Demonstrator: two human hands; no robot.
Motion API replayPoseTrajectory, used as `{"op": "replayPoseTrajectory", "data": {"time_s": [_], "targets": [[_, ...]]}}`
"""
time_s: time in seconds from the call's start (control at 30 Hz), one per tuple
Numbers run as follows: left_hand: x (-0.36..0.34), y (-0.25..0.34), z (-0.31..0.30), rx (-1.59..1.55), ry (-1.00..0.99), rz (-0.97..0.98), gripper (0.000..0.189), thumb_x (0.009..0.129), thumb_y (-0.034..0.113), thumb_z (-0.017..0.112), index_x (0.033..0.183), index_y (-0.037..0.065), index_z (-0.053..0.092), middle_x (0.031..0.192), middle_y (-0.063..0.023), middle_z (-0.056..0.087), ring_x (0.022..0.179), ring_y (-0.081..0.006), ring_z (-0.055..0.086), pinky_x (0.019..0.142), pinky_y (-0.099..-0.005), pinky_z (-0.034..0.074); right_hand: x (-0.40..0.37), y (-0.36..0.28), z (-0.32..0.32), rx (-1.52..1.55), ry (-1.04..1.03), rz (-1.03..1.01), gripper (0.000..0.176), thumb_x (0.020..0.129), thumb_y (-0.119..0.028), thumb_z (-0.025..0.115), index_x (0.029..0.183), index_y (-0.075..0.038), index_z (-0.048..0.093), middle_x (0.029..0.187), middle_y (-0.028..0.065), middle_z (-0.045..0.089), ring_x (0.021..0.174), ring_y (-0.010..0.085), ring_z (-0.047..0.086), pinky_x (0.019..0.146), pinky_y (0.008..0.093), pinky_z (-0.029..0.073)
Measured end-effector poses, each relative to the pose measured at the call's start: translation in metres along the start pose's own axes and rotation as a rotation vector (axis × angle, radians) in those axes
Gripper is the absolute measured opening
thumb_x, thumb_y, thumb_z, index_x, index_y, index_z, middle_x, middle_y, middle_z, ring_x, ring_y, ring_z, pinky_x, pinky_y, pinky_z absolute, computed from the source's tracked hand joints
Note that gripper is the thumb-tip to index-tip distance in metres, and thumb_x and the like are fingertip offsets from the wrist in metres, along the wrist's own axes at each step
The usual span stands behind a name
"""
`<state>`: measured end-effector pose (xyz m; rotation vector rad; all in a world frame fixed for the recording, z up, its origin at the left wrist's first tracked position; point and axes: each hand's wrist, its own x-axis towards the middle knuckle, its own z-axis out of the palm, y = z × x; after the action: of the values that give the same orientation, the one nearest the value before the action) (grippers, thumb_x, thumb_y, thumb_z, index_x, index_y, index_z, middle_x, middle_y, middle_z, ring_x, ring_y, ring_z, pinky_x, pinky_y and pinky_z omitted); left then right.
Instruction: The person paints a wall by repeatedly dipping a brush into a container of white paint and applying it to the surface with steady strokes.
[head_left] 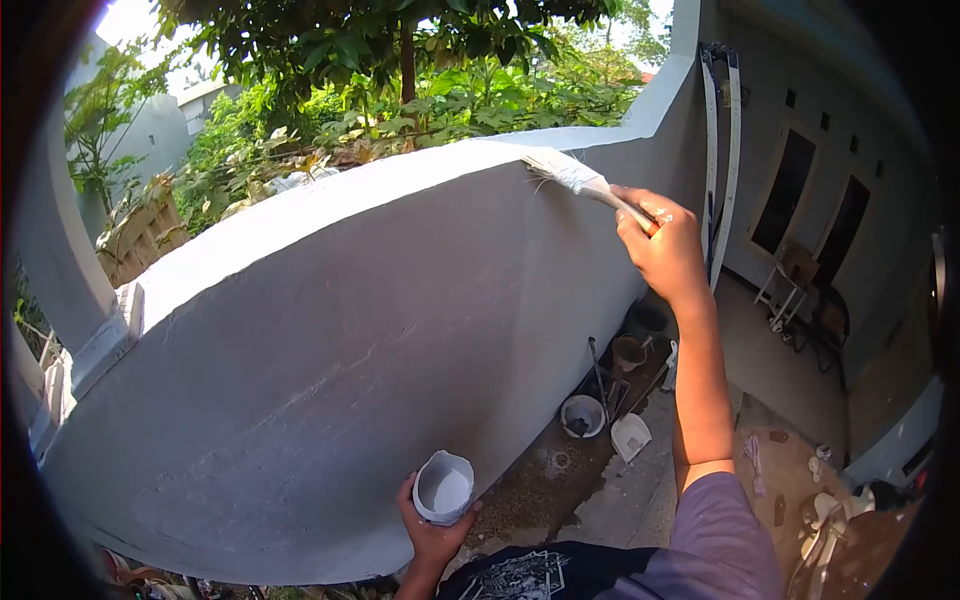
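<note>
My right hand (662,240) is closed round the handle of a paintbrush (575,175), its pale bristles at the top edge of a low wall (400,270). White paint coats the brush near its bristles, and specks of it mark my fingers. Lower down, my left hand (437,530) grips a small cup of white paint (444,487), held upright in front of the wall's grey face. The wall's top surface (330,205) looks bright white in the sun.
A ladder (733,150) leans at the wall's far end. Below stand a bucket (583,416), a dustpan (630,437) and a brown pot (629,352). A chair (790,275) is by the house. Leafy plants (480,95) grow beyond the wall.
</note>
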<state>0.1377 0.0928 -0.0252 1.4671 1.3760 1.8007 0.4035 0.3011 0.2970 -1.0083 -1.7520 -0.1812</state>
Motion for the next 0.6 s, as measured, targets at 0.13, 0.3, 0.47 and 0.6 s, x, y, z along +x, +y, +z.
{"op": "replayPoseTrajectory", "data": {"time_s": [0.13, 0.3, 0.47, 0.6], "targets": [[-0.005, -0.009, -0.005, -0.04, -0.001, -0.039, 0.1, 0.068, 0.013, 0.093, 0.143, 0.003, 0.027, 0.133, -0.0174, 0.045, 0.124, -0.0278, 0.053, 0.105, -0.0409, 0.044, -0.046, 0.018, 0.028, -0.011, 0.024, -0.062, 0.027, 0.084, -0.007, 0.069, 0.11, -0.002, 0.074, 0.086, 0.0195, 0.069, 0.07, 0.0269, 0.067, 0.069, 0.0342, 0.052], [-0.004, -0.009, -0.01, -0.021, -0.022, -0.039, 0.102, 0.067, 0.013, 0.093, 0.143, 0.003, 0.026, 0.133, -0.0173, 0.045, 0.124, -0.0273, 0.052, 0.105, -0.0407, 0.043, -0.071, 0.025, 0.016, -0.052, -0.226, 0.134, 0.029, 0.078, -0.007, 0.07, 0.107, -0.003, 0.075, 0.078, 0.0178, 0.065, 0.065, 0.0258, 0.063, 0.064, 0.0326, 0.05], [-0.004, -0.01, -0.012, 0.009, -0.021, -0.015, 0.101, 0.067, 0.012, 0.093, 0.143, 0.003, 0.027, 0.133, -0.0174, 0.046, 0.124, -0.0278, 0.052, 0.106, -0.041, 0.043, -0.039, 0.01, -0.004, -0.173, -0.291, 0.066, 0.029, 0.08, -0.009, 0.07, 0.108, -0.002, 0.074, 0.083, 0.0195, 0.069, 0.068, 0.0281, 0.067, 0.065, 0.0363, 0.052], [-0.002, -0.008, -0.011, 0.004, -0.025, -0.012, 0.102, 0.067, 0.012, 0.092, 0.143, 0.003, 0.027, 0.132, -0.0172, 0.046, 0.124, -0.0279, 0.052, 0.106, -0.0414, 0.042, 0.003, -0.006, -0.01, -0.053, -0.022, -0.054, 0.026, 0.085, -0.009, 0.069, 0.109, 0.0, 0.074, 0.087, 0.0187, 0.071, 0.069, 0.0284, 0.067, 0.067, 0.0348, 0.053]]}}
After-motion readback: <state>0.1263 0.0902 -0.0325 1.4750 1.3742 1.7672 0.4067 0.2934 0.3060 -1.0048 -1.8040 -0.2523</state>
